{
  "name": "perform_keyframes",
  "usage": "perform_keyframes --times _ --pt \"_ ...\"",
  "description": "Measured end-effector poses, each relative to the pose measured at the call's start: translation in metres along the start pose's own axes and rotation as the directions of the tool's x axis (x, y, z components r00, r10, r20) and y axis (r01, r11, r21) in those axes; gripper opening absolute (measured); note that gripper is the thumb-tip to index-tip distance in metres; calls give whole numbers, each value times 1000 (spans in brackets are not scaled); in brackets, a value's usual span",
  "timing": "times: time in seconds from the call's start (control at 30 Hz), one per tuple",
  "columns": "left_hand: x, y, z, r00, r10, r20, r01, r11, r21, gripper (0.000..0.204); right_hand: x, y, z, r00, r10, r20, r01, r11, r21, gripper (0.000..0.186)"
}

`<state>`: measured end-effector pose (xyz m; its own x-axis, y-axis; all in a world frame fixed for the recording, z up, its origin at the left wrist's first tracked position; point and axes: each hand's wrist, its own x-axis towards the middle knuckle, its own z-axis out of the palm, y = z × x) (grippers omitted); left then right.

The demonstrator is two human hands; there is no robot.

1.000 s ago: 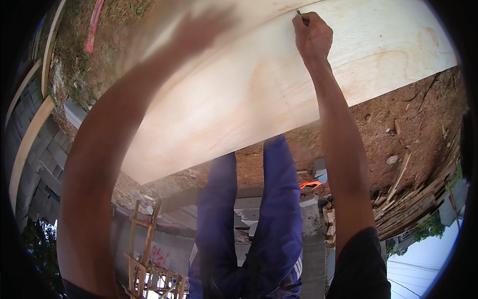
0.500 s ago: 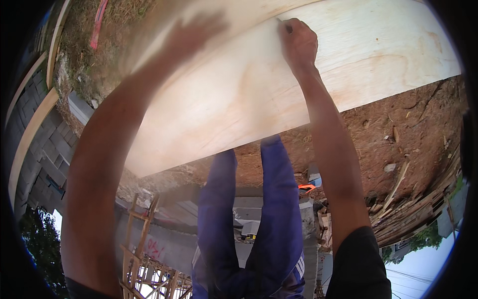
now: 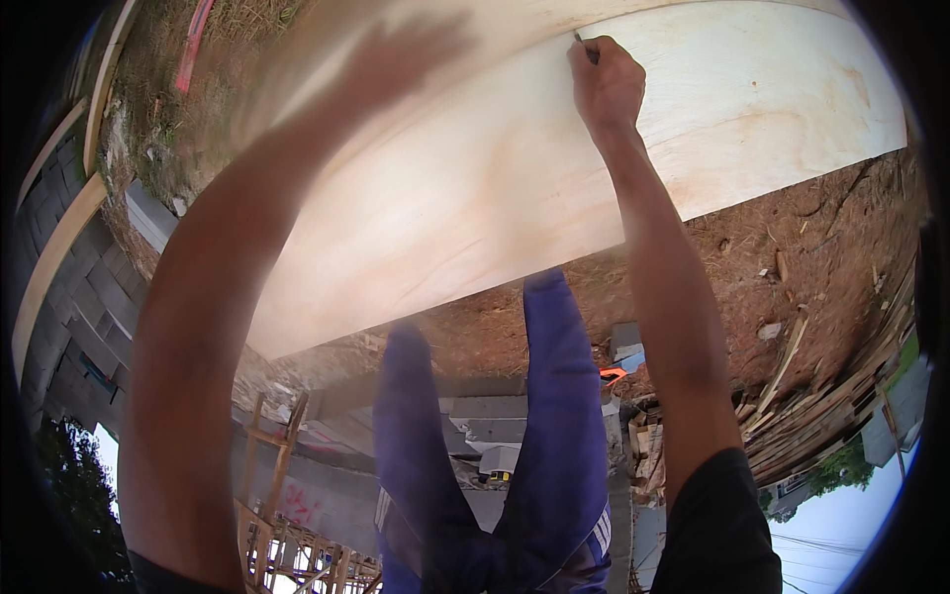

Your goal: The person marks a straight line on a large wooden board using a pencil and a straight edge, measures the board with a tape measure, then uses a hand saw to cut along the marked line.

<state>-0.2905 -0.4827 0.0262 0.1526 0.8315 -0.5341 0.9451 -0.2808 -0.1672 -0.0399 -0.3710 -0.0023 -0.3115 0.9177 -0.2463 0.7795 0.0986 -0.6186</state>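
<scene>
Right hand: my right hand [image 3: 606, 84] is closed in a fist around a pencil [image 3: 584, 48], knuckles resting on the board [image 3: 515, 188] near its far edge.
Pencil: only a short dark stub shows above my fingers; its tip touches the board's far edge, the rest is buried in my fist.
Left hand: my left hand [image 3: 406, 54] lies on the board to the left, but it is smeared by blur; I cannot tell whether the fingers are spread or curled.
Board: a pale plywood sheet, bowed by the lens, running from lower left to upper right; its right end is cut off at the picture's rim.
Legs: my blue trousers [image 3: 554, 416] show below the board's near edge; my feet are hidden under it.
Ground: red-brown dirt [image 3: 792, 257] beyond the board on the right, with scrap planks [image 3: 821, 406] piled at its edge, too small to sort out.
Left side: grey blocks [image 3: 69, 327], dim and bent by the rim.
</scene>
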Motion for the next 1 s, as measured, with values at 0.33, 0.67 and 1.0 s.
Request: perform_keyframes --times 0.33,0.67,1.0 --pt "-52 -21 -18 993 -25 117 76 888 -454 62 -100 -80 92 1000 18 22 -16 998 -68 29" --pt "-215 -99 131 967 229 -114 -247 952 -179 73 -146 -118 147 981 110 -161 -132 983 -131 33" --pt "-298 -90 197 999 45 -15 -46 997 -61 93 -219 -171 215 988 108 -111 -107 994 10 31"
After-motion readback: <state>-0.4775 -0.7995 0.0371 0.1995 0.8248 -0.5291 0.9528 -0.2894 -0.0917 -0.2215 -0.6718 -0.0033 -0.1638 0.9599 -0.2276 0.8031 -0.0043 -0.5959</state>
